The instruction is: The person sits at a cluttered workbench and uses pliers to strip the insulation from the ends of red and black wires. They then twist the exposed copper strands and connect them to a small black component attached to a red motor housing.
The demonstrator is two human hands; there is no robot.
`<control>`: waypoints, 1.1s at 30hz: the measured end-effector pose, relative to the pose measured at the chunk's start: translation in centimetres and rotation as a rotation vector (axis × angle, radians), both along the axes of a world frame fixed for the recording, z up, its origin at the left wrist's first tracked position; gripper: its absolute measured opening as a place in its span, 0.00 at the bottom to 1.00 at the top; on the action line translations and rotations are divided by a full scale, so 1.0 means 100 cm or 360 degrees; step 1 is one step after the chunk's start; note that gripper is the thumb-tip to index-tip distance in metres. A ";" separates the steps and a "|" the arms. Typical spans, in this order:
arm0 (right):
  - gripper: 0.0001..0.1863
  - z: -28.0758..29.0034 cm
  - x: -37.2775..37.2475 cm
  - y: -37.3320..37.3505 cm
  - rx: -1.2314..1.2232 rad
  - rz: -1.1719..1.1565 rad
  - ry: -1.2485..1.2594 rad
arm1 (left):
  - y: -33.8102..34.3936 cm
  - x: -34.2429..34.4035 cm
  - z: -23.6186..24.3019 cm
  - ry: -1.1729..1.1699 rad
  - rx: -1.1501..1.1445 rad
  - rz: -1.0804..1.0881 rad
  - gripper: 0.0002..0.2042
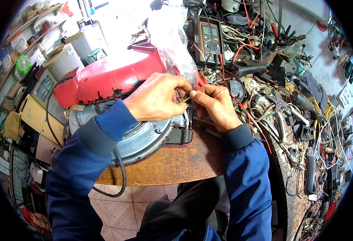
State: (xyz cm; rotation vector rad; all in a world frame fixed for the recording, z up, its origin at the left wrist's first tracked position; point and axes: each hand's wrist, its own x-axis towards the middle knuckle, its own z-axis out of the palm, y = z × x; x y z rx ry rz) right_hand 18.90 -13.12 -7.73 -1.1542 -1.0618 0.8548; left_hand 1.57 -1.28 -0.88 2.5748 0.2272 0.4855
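My left hand [158, 96] and my right hand [218, 106] meet fingertip to fingertip above an opened appliance. Both are closed in a pinch on a thin yellow wire [186, 99], whose ends are hidden by the fingers. Under my left hand lies the round grey metal base [160, 134] of the appliance, with a dark corner bracket and more wires beside it. Its glossy red shell [116, 74], chipped along the lower edge, is tilted up behind my left wrist. A black cable [123, 176] loops down from the base over the table edge.
The wooden table [200, 160] curves in front of me. A clear plastic bag [172, 36] and a multimeter [210, 38] stand beyond my hands. Tangled wires, pliers [281, 124] and loose parts crowd the bench at right. Shelves with boxes and a green fan [23, 64] line the left.
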 end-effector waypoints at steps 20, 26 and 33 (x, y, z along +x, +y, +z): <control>0.08 0.004 0.001 -0.008 0.0190 0.0148 0.0236 | 0.013 -0.004 -0.011 0.0035 0.0195 0.0022 0.07; 0.06 0.001 -0.001 -0.002 0.0139 0.0063 0.0048 | 0.013 -0.004 -0.013 0.0056 0.0216 0.0019 0.07; 0.07 0.001 -0.006 0.000 0.0062 0.0081 0.0001 | 0.018 -0.005 -0.016 0.0040 0.0182 -0.0037 0.08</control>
